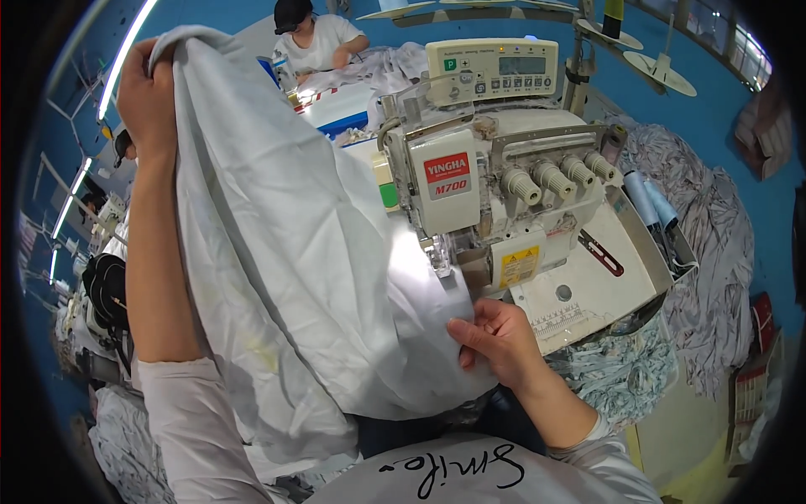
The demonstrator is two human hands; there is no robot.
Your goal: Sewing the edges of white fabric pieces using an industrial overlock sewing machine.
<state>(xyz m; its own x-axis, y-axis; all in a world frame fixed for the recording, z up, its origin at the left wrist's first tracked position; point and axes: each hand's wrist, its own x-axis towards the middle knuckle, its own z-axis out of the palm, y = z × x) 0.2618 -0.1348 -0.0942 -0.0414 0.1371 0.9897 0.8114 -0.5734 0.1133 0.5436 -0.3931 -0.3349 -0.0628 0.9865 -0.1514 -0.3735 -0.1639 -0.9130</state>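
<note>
Step in hand: feeding the white fabric panel (294,277) to the overlock sewing machine (495,193). Left hand (147,101) grips the raised edge; right hand (495,340) pinches the lower edge. Next move likely requires aligning the edge under the presser foot (441,260).

Beyond my right hand (502,343): yellow warning label (519,265); red-grey nameplate (447,175) above; grey screen (521,65) topmost.

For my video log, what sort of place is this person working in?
Most likely a garment sewing workshop: an industrial overlock sewing machine, white fabric held in both hands, and another person sewing at a table behind.
</note>
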